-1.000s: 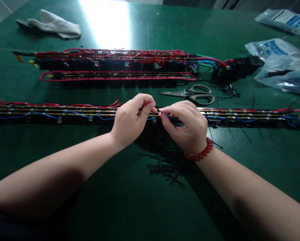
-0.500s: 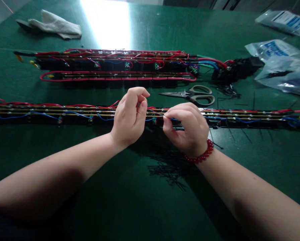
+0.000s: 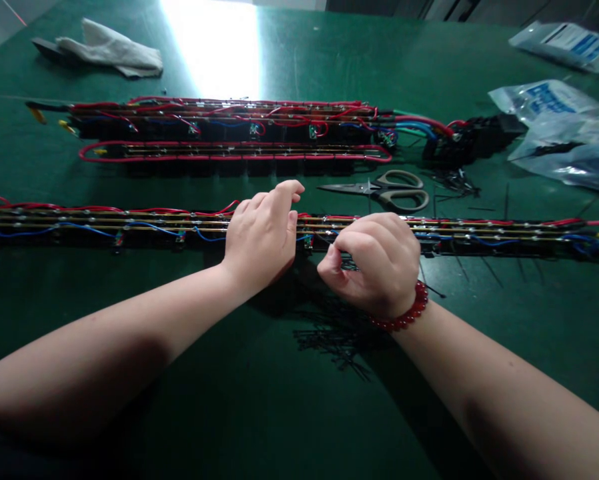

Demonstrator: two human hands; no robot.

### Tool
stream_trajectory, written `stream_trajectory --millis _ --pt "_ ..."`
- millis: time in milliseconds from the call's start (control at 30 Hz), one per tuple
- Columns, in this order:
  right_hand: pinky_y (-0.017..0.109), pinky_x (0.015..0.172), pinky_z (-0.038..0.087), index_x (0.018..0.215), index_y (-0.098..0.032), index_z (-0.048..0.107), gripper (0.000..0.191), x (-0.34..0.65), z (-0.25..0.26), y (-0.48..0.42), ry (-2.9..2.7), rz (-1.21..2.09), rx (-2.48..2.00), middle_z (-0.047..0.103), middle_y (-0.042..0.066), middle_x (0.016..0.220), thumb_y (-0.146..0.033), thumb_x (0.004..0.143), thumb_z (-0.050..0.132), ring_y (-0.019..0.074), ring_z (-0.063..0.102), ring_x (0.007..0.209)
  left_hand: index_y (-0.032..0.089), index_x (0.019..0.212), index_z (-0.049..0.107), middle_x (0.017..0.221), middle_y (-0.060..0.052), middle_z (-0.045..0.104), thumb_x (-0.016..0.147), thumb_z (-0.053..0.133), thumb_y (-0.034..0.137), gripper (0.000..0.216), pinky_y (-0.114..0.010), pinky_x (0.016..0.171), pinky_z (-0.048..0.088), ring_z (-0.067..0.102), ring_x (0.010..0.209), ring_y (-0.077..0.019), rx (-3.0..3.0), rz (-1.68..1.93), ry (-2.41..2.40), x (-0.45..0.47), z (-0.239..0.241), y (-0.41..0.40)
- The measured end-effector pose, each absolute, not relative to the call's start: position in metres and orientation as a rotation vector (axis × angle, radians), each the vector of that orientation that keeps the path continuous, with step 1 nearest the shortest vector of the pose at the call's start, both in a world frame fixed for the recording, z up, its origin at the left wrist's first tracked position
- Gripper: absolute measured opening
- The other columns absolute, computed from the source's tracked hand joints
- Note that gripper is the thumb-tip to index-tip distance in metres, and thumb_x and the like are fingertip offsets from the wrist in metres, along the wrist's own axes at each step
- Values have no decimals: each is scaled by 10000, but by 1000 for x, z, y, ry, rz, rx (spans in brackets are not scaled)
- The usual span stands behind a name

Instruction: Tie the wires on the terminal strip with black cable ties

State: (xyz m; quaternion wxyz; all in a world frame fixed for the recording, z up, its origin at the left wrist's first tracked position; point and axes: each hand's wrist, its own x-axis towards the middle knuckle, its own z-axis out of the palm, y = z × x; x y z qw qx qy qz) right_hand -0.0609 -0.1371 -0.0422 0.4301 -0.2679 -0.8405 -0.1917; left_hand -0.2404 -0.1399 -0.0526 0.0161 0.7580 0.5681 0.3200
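Observation:
A long wired strip [image 3: 149,223] with brass rails, red and blue wires and small green boards lies across the bench. My left hand [image 3: 262,233] rests over its middle, fingers loosely stretched forward and thumb apart; its palm side is hidden. Just to the right, my right hand [image 3: 374,267], with a red bead bracelet [image 3: 402,313] at the wrist, pinches the end of a thin black cable tie [image 3: 323,238] at the strip's near edge. Between the two hands a small green board [image 3: 308,241] shows. Below them lies a pile of black cable ties [image 3: 329,340].
Scissors [image 3: 379,189] lie just beyond the strip. Farther back are a shorter wired assembly [image 3: 219,119] and a red-wire loop piece [image 3: 229,159]. A pale cloth [image 3: 114,50] is at the back left, plastic bags [image 3: 554,143] at the right, all on the green bench [image 3: 229,413].
My right hand has drawn slightly down toward me, its fingers curling tighter around the tie's end. My left hand's fingers have straightened and flattened over the strip.

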Motion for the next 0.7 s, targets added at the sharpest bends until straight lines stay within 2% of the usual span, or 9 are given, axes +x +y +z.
stream_trajectory --millis 200,500,700 --pt "338 641 451 774 -247 476 140 -61 -43 -138 -2134 -447 -684 584 -5 656 -131 788 553 176 530 644 202 1235 524 1053 -12 756 950 409 171 309 -379 885 454 681 970 -228 2393 809 1820 -239 -50 -140" --pt "359 708 490 774 -200 584 128 -64 -53 -130 -2268 -210 -876 692 47 789 -187 902 574 204 588 775 170 1280 520 1092 -73 739 988 378 230 329 -417 896 464 676 1026 -268 2470 679 1825 -239 -46 -143" --pt "362 729 504 784 -201 611 133 -63 -54 -130 -2257 -157 -864 704 54 821 -197 914 585 205 605 806 124 1267 544 985 -113 735 1001 356 316 378 -460 863 473 687 939 -318 2575 558 1855 -239 -43 -142"
